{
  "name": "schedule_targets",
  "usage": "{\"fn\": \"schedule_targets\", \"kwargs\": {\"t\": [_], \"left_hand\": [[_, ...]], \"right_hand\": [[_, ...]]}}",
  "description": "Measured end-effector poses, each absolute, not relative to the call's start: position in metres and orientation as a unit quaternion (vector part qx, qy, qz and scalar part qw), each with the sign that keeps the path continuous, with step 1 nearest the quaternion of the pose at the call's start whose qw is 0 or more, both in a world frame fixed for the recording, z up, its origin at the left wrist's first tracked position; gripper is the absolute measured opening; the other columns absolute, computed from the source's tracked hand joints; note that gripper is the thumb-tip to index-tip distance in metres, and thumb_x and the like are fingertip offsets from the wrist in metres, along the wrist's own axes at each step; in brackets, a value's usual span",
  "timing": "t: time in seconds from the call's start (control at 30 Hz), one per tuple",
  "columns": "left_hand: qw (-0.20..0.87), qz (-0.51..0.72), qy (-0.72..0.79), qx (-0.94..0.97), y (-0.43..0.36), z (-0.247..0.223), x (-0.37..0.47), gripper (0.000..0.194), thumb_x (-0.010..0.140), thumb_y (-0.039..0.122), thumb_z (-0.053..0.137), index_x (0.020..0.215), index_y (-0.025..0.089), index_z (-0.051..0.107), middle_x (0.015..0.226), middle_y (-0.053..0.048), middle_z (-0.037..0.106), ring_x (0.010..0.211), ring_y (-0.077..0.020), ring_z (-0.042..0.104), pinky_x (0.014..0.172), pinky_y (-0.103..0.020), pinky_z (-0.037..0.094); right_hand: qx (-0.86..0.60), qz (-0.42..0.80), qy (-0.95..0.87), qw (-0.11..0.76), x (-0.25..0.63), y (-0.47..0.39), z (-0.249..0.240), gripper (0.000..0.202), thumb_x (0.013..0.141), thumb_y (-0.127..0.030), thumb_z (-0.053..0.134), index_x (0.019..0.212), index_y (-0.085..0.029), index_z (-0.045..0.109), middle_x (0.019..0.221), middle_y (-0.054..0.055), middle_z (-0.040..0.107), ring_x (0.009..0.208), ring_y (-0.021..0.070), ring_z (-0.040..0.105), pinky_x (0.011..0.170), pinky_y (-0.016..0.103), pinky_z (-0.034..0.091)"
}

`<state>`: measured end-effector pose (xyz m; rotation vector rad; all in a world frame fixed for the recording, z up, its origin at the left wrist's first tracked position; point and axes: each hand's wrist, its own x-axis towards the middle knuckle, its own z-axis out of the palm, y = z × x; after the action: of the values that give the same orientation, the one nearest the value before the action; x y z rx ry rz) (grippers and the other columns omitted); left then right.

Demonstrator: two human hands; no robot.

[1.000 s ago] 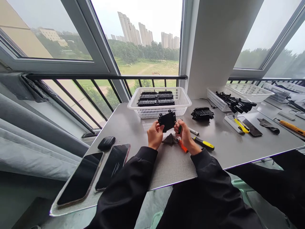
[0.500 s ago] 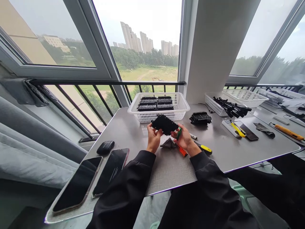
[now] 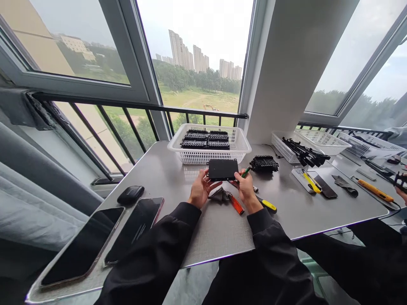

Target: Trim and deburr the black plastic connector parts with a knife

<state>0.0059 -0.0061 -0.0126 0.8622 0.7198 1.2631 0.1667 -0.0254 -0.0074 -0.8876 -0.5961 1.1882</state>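
Observation:
Just in front of the white basket (image 3: 210, 157), a flat black rectangular plastic part (image 3: 222, 170) with small tabs on its edges is held up over the table. My left hand (image 3: 201, 188) grips its left side, thumb at the edge and fingers beneath. At its lower right corner my right hand (image 3: 245, 188) pinches it with the thumb. A slim green tool (image 3: 246, 171) also sits in the right hand; its kind cannot be made out. Below the hands lie a grey cloth (image 3: 218, 195) and an orange-handled item (image 3: 237, 205). Similar black parts (image 3: 205, 140) fill much of the basket.
A black stack of parts (image 3: 264, 163) stands right of the basket. Nearby are a yellow-black handle (image 3: 269, 206), a yellow utility knife (image 3: 312, 182) and an orange tool (image 3: 375, 190). Two phones (image 3: 84, 245) and a black case (image 3: 130, 195) lie left. Another person's hand shows far right.
The black part has turned from a tilted, textured side to a smooth face squared towards me. The green tool now points up and right from the right hand. The view has shifted slightly.

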Motion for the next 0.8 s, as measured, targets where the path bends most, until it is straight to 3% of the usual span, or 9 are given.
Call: {"fn": "schedule_targets", "kwargs": {"t": [0.1, 0.2, 0.57, 0.8], "left_hand": [[0.670, 0.562, 0.304, 0.378, -0.012, -0.012, 0.009, 0.039, 0.079, 0.045, 0.065, 0.107, 0.019, 0.056, 0.096, -0.007, 0.070, 0.084, -0.0193, 0.070, 0.086, -0.043, 0.058], [0.648, 0.565, 0.311, 0.405, -0.016, -0.014, 0.013, 0.052, 0.069, 0.032, 0.077, 0.114, 0.018, 0.055, 0.093, -0.005, 0.070, 0.082, -0.0186, 0.070, 0.088, -0.045, 0.058], [0.586, 0.571, 0.349, 0.458, -0.018, -0.024, 0.016, 0.061, 0.069, 0.035, 0.077, 0.122, 0.015, 0.056, 0.100, -0.009, 0.070, 0.087, -0.0229, 0.069, 0.068, -0.033, 0.060], [0.569, 0.593, 0.353, 0.447, -0.018, -0.025, 0.018, 0.059, 0.070, 0.032, 0.075, 0.123, 0.015, 0.058, 0.103, -0.010, 0.070, 0.089, -0.0214, 0.068, 0.068, -0.034, 0.061]], "right_hand": [[-0.411, 0.485, -0.289, 0.716, 0.168, -0.022, -0.011, 0.038, 0.060, -0.025, 0.075, 0.079, -0.024, 0.042, 0.076, -0.007, 0.045, 0.064, 0.0080, 0.048, 0.056, 0.021, 0.052], [-0.418, 0.451, -0.309, 0.726, 0.168, -0.019, -0.015, 0.037, 0.061, -0.028, 0.073, 0.079, -0.024, 0.040, 0.078, -0.006, 0.045, 0.065, 0.0083, 0.048, 0.056, 0.021, 0.051], [-0.430, 0.390, -0.373, 0.724, 0.170, -0.018, -0.016, 0.033, 0.069, -0.033, 0.069, 0.077, -0.025, 0.038, 0.079, -0.005, 0.048, 0.065, 0.0104, 0.049, 0.055, 0.024, 0.052], [-0.447, 0.372, -0.398, 0.710, 0.171, -0.015, -0.019, 0.030, 0.070, -0.034, 0.068, 0.074, -0.024, 0.039, 0.078, -0.005, 0.047, 0.066, 0.0102, 0.048, 0.057, 0.025, 0.052]]}}
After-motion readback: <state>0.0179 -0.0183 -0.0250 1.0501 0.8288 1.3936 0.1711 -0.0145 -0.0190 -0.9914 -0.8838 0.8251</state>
